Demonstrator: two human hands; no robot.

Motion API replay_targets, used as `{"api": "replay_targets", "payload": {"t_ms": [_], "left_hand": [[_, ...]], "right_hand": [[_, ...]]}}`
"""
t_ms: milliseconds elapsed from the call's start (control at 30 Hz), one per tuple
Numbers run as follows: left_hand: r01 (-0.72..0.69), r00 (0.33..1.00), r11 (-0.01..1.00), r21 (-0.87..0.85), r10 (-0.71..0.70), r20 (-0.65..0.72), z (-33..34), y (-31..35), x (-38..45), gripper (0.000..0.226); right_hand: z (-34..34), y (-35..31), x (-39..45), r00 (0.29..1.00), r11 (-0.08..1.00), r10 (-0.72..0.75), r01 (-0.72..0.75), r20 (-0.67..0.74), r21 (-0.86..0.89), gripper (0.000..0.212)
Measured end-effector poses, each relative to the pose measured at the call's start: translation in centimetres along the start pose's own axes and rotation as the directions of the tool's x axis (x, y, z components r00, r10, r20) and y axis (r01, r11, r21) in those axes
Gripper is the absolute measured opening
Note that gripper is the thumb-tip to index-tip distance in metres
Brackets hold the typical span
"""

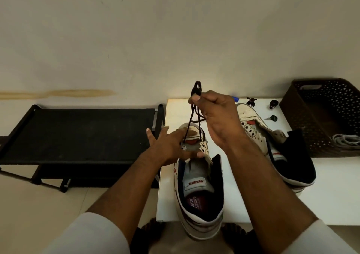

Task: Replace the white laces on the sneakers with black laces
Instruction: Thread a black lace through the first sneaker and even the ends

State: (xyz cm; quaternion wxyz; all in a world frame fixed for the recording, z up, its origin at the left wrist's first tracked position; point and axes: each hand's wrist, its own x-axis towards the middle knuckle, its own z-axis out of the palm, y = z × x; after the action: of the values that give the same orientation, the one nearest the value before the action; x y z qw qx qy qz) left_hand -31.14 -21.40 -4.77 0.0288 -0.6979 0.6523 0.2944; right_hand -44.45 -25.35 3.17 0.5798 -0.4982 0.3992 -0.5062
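Right hand pinches the black lace taut above the near sneaker; left hand, fingers spread, steadies it; even both ends before threading onward.

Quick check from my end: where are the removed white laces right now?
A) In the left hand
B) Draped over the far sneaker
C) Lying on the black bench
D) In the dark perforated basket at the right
D: a pale bundle of white laces lies inside the dark perforated basket at the right of the white table, while the right hand pinches only the black lace.
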Motion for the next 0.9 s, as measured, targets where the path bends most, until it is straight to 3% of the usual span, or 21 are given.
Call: {"api": "replay_targets", "payload": {"t_ms": [100,167,233,300,333,400,467,533,667,733,800,867,900], "left_hand": [[-0.075,0.991,0.961,-0.266,0.103,0.09,-1.2,-0.8,-0.8,0.083],[-0.059,0.98,0.822,-0.566,0.157,0.125,-2.4,-1.2,-1.3,0.055],[-0.022,0.999,0.655,-0.756,-0.009,-0.038,-2.9,-1.9,-0.7,0.033],[0.068,0.941,0.579,-0.813,-0.308,-0.14,-2.9,-2.1,0.6,0.022],[0.141,0.915,0.582,-0.801,-0.386,-0.12,-2.8,-2.0,1.0,0.023],[0.282,0.909,0.615,-0.736,-0.417,0.0,-2.2,-1.5,1.6,0.038],[0.332,0.909,0.636,-0.697,-0.412,0.057,-1.7,-0.8,1.7,0.05],[0.263,0.913,0.607,-0.75,-0.409,-0.011,-1.3,-0.5,2.1,0.047],[0.054,0.903,0.474,-0.879,-0.398,-0.16,-2.4,0.3,1.5,0.011],[0.073,0.943,0.564,-0.822,-0.308,-0.128,-3.5,0.1,0.6,0.014],[0.144,0.961,0.774,-0.617,-0.257,-0.098,-4.2,-0.6,-0.2,0.03],[0.138,0.942,0.944,-0.298,-0.218,-0.256,-4.5,-1.2,-0.6,0.038],[0.061,0.944,0.962,-0.267,-0.142,-0.297,-4.7,-1.2,-0.9,0.037]], "right_hand": [[-0.8,-0.1,0.1,0.998,0.997,0.051,-0.049,-0.032,0.051,0.017],[-1.4,0.2,0.2,0.995,0.995,0.096,-0.096,0.014,-0.003,0.012],[-1.7,0.6,0.0,0.989,0.987,0.147,-0.146,0.006,-0.074,0.013],[-1.9,0.8,-0.2,0.982,0.974,0.186,-0.186,-0.015,-0.13,0.016],[-1.9,0.7,-0.2,0.979,0.969,0.203,-0.204,-0.018,-0.137,0.016],[-1.9,0.5,-0.2,0.977,0.968,0.212,-0.212,-0.018,-0.135,0.015],[-1.8,0.4,-0.1,0.98,0.972,0.2,-0.201,-0.014,-0.121,0.016],[-1.6,0.3,-0.1,0.98,0.974,0.198,-0.199,-0.018,-0.105,0.017],[-1.3,0.2,-0.1,0.982,0.977,0.19,-0.19,-0.009,-0.096,0.015],[-1.4,0.0,0.0,0.985,0.98,0.174,-0.173,0.0,-0.101,0.014],[-1.4,-0.3,0.0,0.988,0.982,0.155,-0.152,0.016,-0.109,0.013],[-1.3,-0.4,-0.2,0.991,0.985,0.134,-0.13,0.03,-0.111,0.013],[-1.2,-0.6,-0.3,0.991,0.986,0.129,-0.124,0.035,-0.112,0.013]]}}
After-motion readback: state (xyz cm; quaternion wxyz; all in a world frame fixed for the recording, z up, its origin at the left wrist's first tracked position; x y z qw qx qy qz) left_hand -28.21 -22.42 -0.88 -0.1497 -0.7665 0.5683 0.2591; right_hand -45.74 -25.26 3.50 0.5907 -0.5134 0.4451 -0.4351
